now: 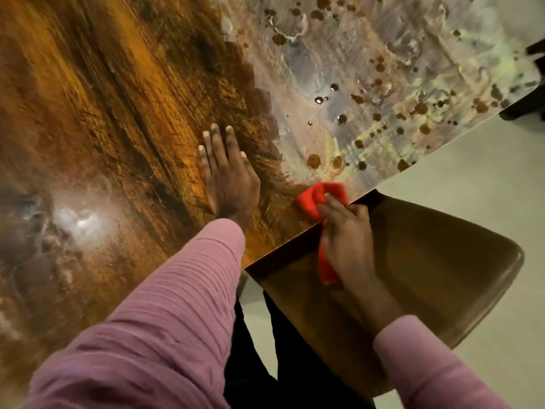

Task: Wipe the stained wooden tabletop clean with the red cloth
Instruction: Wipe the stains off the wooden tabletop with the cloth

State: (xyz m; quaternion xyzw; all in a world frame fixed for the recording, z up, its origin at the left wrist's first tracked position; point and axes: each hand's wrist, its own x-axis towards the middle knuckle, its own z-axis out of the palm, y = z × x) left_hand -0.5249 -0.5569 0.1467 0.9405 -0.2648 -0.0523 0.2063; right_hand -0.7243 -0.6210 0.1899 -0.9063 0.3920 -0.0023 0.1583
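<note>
tabletop (103,113) brown-spotted | left hand (228,175) flat on it; right hand (345,231) grips red cloth (315,199) at edge | chair (442,246); pale floor (472,160)

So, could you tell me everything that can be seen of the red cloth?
The red cloth is bright red, soft-looking fabric, crumpled into a bunch. The right hand grips it, fingers curled over it. Its upper bunch lies on the wooden tabletop at the near edge, where the brown wood meets the pale spotted film. A narrow tail hangs below the hand, past the table's edge.
</note>
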